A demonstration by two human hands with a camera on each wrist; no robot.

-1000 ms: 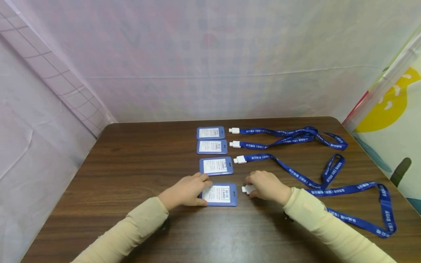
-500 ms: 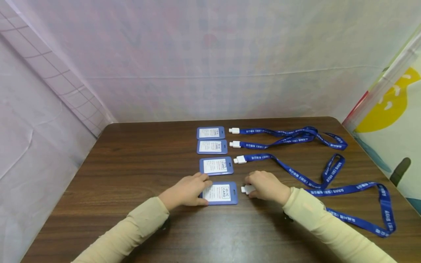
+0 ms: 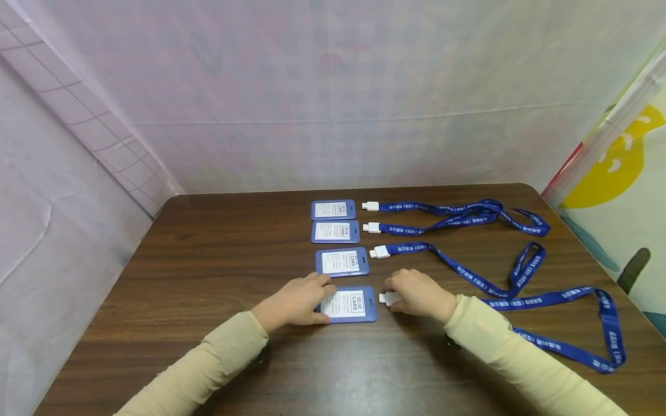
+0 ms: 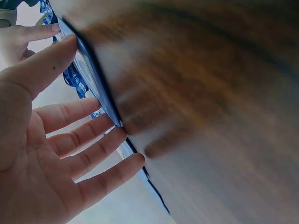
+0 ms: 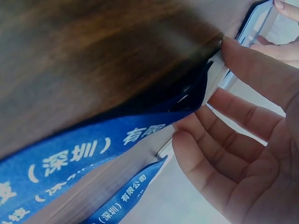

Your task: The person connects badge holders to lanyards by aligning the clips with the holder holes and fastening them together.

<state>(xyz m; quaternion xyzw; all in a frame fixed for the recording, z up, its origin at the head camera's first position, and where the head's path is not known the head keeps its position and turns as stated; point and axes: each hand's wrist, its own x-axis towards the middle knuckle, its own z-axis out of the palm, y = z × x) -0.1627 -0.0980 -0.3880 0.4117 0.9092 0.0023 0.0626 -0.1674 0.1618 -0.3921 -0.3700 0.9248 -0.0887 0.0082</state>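
The nearest blue card holder [image 3: 348,305] lies flat with its slot facing right. My left hand [image 3: 296,300] holds its left end between thumb and fingers; in the left wrist view that hand [image 4: 56,149] has its fingers spread along the holder's edge [image 4: 96,74]. Just right of the holder, my right hand [image 3: 418,293] pinches the white clip [image 3: 389,299] of the nearest blue lanyard [image 3: 541,300]. In the right wrist view, thumb and fingers of the right hand [image 5: 252,140] are on either side of the clip [image 5: 215,74]. A small gap separates clip and holder.
Farther back on the brown table [image 3: 208,260] lie three more card holders, the closest [image 3: 342,262] just beyond my left fingertips. Beside them on the right are lanyards with white clips, one clip [image 3: 380,252] behind my right hand. A pale curtain [image 3: 333,104] hangs behind the table.
The nearest holder has shifted slightly away from me. My right hand and the clip have moved slightly left, closer to the holder. The left hand stays almost still.
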